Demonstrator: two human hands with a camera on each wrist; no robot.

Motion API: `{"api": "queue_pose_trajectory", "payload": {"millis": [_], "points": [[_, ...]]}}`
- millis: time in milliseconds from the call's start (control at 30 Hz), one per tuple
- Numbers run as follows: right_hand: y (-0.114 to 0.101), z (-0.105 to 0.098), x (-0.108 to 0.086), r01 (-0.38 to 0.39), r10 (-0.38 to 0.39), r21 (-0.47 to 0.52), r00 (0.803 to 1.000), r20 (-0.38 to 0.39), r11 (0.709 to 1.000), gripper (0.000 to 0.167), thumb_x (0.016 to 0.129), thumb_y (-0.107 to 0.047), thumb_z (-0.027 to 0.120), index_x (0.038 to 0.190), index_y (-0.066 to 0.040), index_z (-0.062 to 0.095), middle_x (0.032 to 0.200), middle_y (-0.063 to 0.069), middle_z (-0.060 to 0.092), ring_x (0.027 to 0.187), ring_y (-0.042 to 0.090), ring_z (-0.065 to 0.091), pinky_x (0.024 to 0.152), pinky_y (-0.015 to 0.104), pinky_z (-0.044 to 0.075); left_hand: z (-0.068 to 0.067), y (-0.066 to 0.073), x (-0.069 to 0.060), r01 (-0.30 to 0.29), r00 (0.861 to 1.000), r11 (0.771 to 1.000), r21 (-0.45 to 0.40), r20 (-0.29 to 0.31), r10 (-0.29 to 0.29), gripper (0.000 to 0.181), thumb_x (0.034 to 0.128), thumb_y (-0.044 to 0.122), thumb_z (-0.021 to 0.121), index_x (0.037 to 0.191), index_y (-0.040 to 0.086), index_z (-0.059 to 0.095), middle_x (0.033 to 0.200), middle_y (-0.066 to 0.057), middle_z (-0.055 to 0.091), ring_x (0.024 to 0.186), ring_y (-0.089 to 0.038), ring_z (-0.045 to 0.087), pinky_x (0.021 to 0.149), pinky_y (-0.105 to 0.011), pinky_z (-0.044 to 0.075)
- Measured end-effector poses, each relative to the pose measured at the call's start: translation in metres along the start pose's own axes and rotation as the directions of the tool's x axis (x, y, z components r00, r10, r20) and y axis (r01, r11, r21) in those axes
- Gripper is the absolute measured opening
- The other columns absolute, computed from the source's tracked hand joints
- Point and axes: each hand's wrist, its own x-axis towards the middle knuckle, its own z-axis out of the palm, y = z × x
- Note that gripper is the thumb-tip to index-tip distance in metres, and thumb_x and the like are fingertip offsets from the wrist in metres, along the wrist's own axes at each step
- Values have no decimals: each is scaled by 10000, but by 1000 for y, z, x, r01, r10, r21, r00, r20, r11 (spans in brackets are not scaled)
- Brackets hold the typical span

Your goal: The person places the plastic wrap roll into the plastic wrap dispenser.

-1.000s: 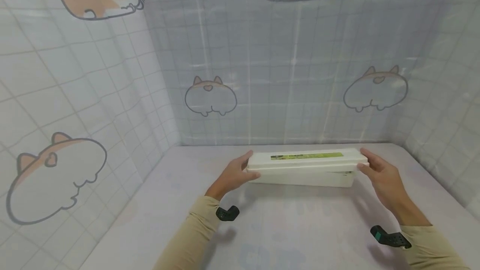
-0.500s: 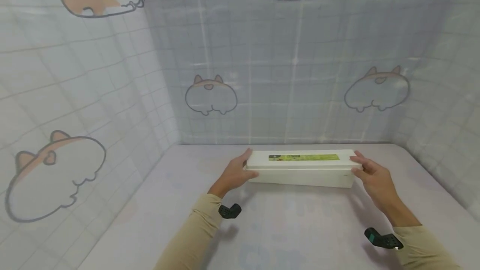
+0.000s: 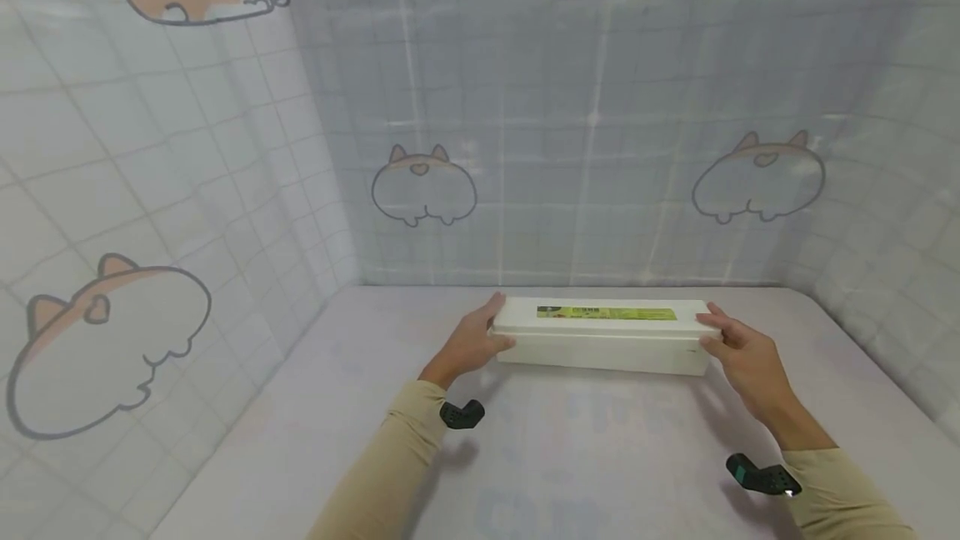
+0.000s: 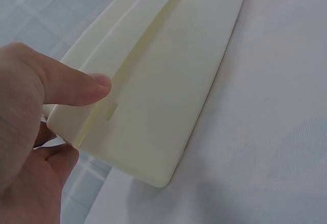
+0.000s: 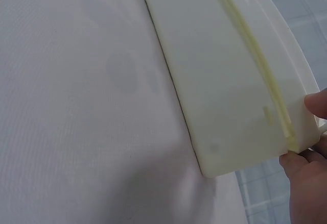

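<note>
A long white plastic box stands on the table, its base (image 3: 600,355) under a white lid (image 3: 517,315) with a yellow-green label (image 3: 607,313). At the left end, my left hand (image 3: 468,346) grips the lid, thumb on the front edge and fingers round behind the end. My right hand (image 3: 750,361) holds the opposite end between thumb and fingers. In the left wrist view, the lid (image 4: 122,40) overlaps the base (image 4: 163,91), with a slim shadowed line beneath its rim. A yellowish seam runs under the lid (image 5: 278,55) in the right wrist view. The box's inside is hidden.
The pale table (image 3: 585,448) reaches back to a curtain (image 3: 525,107) printed with a grid and cartoon dogs. Similar sheeting (image 3: 225,215) hangs at the left and right. A black wrist device (image 3: 462,414) sits on each forearm.
The lid's right end has shifted left and down onto the base, closing the gap there. My right hand moved left with it; the left hand barely moved.
</note>
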Motion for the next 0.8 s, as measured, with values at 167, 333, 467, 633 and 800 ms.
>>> {"api": "queue_pose_trajectory", "payload": {"millis": [167, 333, 467, 633, 800], "points": [[-2, -3, -1, 23, -24, -61, 1000, -4, 998, 442, 1042, -149, 558, 1422, 69, 495, 1604, 196, 256, 1447, 397, 279, 974, 32, 329, 0, -1, 2, -24, 1000, 1000, 1, -5, 24, 842, 932, 223, 691, 1594, 54, 199, 1645, -78, 201, 1488, -244, 245, 1189, -396, 239], [-1, -6, -3, 58, -57, -97, 998, 3, 994, 447, 1043, -170, 561, 1417, 69, 501, 1599, 185, 274, 1437, 390, 301, 949, 8, 325, 1, -1, 2, -21, 1000, 1000, -17, -10, 21, 844, 925, 216, 687, 1596, 71, 196, 1648, -46, 188, 1496, -211, 217, 1195, -380, 221], [2, -7, -4, 70, -70, -95, 998, 12, 993, 440, 1044, -139, 552, 1423, 75, 487, 1605, 189, 261, 1428, 398, 318, 942, 13, 340, 2, 0, 3, -17, 1000, 999, -36, -13, 16, 849, 920, 207, 680, 1601, 94, 184, 1650, -12, 168, 1496, -180, 204, 1195, -355, 211], [1, -7, -3, 73, -72, -97, 997, 6, 993, 428, 1044, -123, 543, 1420, 75, 492, 1606, 190, 258, 1434, 400, 304, 952, 11, 328, 3, 1, 5, -32, 999, 998, -47, -16, 32, 841, 923, 176, 682, 1596, 71, 189, 1653, -30, 162, 1494, -191, 212, 1193, -354, 221], [-1, -8, -4, 72, -68, -118, 997, 38, 990, 438, 1048, -143, 541, 1422, 78, 485, 1609, 196, 239, 1429, 454, 272, 933, -13, 303, 3, 2, 4, -26, 1000, 999, -42, -17, 25, 831, 921, 157, 689, 1591, 59, 207, 1650, -44, 173, 1499, -200, 200, 1198, -364, 210]]}}
